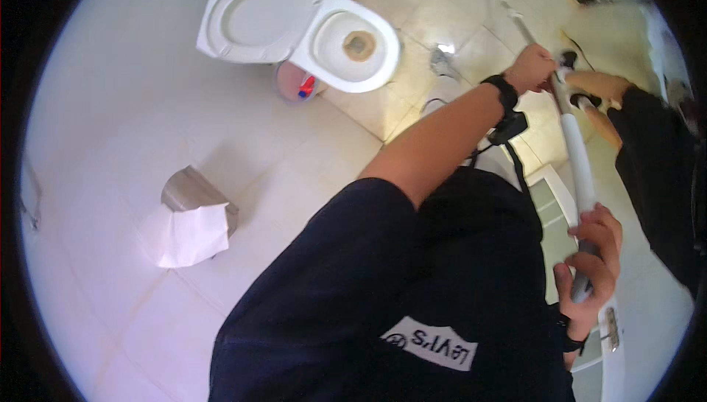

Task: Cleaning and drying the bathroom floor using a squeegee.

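Observation:
A long-handled floor squeegee slants across the right side, its metal blade bar on the tiles at the top. My left hand, a black band on the wrist, grips the upper part of the pole. Near the pole's lower end, my right hand curls around the grey section below the white sleeve. Another person's hand reaches from a black sleeve close to the pole beside my left hand; whether it touches is unclear. Their other forearm is partly hidden.
A white toilet with its lid raised stands at upper left, a bin holding a red bottle beside it. A paper holder hangs on the left wall, paper dangling. A white-framed door is at lower right.

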A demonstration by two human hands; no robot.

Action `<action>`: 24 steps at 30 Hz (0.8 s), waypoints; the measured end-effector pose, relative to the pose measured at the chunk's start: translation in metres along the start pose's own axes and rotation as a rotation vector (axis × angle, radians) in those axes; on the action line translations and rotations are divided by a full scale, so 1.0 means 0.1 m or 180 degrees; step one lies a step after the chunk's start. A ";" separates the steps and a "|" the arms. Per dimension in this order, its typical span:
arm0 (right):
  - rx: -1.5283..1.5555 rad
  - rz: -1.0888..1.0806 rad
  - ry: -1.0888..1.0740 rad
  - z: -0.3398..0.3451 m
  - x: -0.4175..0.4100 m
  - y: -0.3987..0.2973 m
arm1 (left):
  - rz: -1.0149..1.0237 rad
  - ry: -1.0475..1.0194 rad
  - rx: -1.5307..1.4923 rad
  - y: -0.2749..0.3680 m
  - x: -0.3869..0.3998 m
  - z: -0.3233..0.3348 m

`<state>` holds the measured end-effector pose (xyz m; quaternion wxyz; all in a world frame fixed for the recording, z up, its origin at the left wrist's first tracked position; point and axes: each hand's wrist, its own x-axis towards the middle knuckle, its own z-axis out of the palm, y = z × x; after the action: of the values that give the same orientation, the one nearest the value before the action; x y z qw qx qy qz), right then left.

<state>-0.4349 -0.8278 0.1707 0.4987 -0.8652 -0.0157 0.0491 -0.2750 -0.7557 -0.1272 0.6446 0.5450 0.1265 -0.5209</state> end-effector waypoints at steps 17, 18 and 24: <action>0.1434 0.3550 0.1312 0.19 -1.25 0.15 | -0.0925 -0.0044 0.0055 -0.92 0.52 0.40; 0.1152 0.3462 0.1164 0.18 -1.25 0.19 | -0.1099 -0.0021 -0.0034 -0.94 0.56 0.42; 0.1193 0.3345 0.0911 0.10 -0.97 0.56 | -0.0695 0.1000 -0.0009 -0.57 0.63 0.44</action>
<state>-0.5337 -0.8550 0.1239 0.5494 -0.6517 0.4929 0.1747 -0.3124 -0.8176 -0.1894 0.5574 0.6018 0.2847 -0.4961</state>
